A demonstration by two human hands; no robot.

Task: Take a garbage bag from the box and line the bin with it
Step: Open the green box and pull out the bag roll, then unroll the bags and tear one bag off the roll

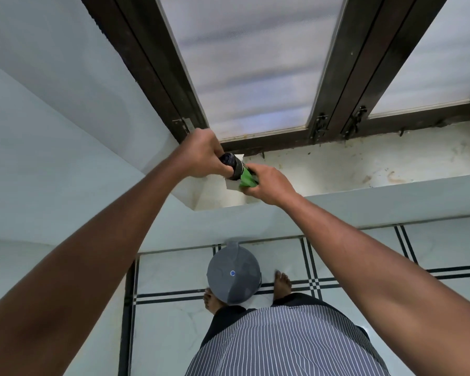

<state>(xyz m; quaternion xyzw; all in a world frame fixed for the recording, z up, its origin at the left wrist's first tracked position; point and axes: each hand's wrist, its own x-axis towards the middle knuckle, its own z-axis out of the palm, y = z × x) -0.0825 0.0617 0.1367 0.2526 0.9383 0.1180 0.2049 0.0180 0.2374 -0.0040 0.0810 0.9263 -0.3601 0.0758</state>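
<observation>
Both arms reach up to the left end of the window sill (350,161). My left hand (201,153) grips a black roll of garbage bags (232,164) that sticks out of a green box (248,179). My right hand (272,185) holds the green box from the right. White flaps of the box show above and below the roll. Far below, a grey bin (234,276) with its lid closed stands on the floor between my bare feet.
A dark-framed window (331,85) with frosted panes and metal latches rises behind the sill. The sill is stained and dusty. White walls flank the left side. The floor (174,329) has white tiles with black line borders.
</observation>
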